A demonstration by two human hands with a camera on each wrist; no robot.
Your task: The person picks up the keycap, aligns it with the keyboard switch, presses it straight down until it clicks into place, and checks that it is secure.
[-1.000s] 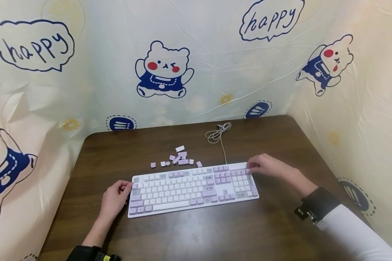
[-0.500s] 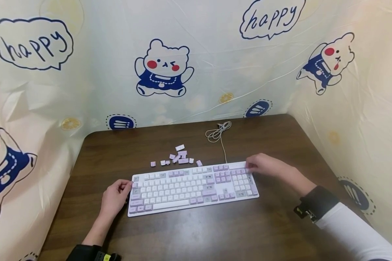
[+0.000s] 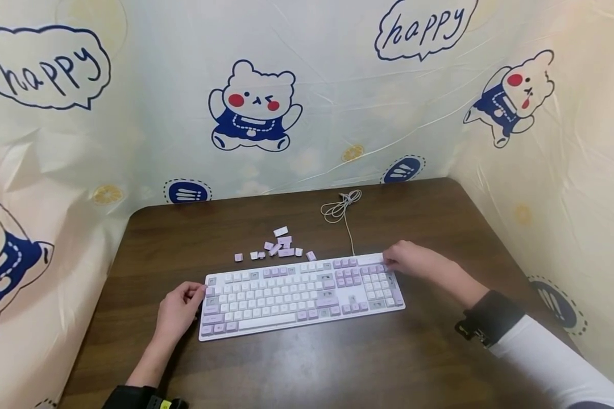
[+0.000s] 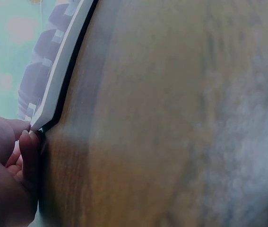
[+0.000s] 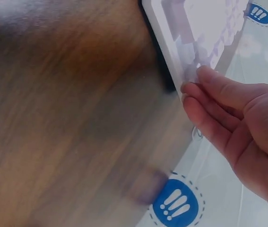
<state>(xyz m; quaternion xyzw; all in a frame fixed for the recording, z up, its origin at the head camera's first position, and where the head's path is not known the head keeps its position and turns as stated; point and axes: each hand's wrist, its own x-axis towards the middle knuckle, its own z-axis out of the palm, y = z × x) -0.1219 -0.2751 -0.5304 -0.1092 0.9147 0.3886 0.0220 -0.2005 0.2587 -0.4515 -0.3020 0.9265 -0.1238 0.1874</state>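
Observation:
A white and lilac keyboard (image 3: 281, 301) lies flat on a brown wooden table. My left hand (image 3: 178, 309) pinches its left edge between thumb and fingers, as the left wrist view shows close up. At the far right corner, my right hand (image 3: 414, 260) grips the keyboard's edge. In the right wrist view the thumb (image 5: 223, 87) rests on top by the keys and the other fingers curl against the side. Several loose lilac and white keycaps (image 3: 285, 252) lie in a small heap behind the keyboard. Some key places on the keyboard show grey, without caps.
A pale cable (image 3: 335, 211), coiled and tied, lies behind the keyboard and runs to its back edge. Printed cloth (image 3: 327, 113) hangs along the table's back and sides. Bare wooden tabletop (image 3: 307, 369) stretches in front of the keyboard.
My right wrist and forearm have shifted slightly to the left, with the fingers still at the corner. Left hand, keyboard and loose keycaps look unmoved.

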